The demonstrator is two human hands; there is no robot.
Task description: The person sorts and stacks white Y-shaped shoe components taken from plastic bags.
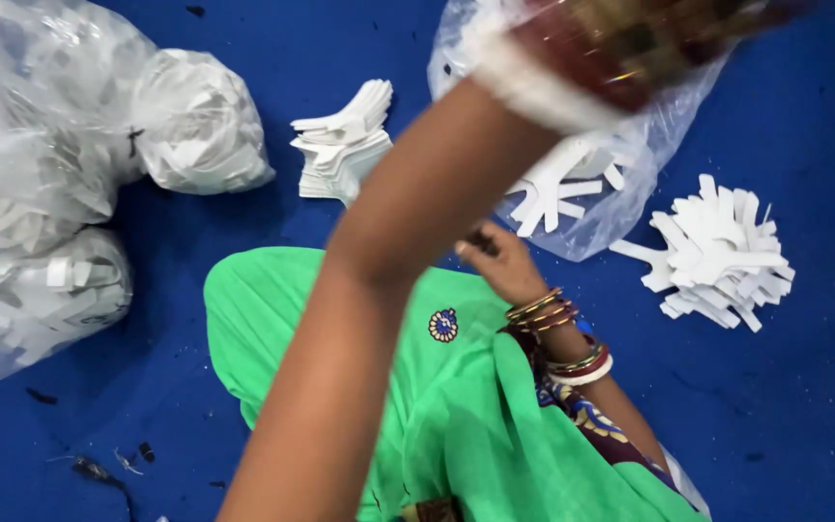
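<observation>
A left arm is raised across the middle of the view, blurred, with the left hand itself out of sight past the top edge; only its wrist, ringed by red and gold bangles [630, 43], is seen, so its grip cannot be told. The right hand [500, 259] is held low over a green cloth [340, 319] draped across the lap, its fingers curled together, seemingly around something small and dark; what is held cannot be made out. Just beyond it an open clear plastic bag [620, 208] lies on the blue floor [804, 425], with white cut-out pieces [558, 188] spilling from its mouth. A loose heap of the same white pieces [722, 253] is seen near the floor's right edge, and a neat stack [345, 145] lies toward the top middle. Three filled, tied plastic bags [70, 164] are gathered at the left edge.
</observation>
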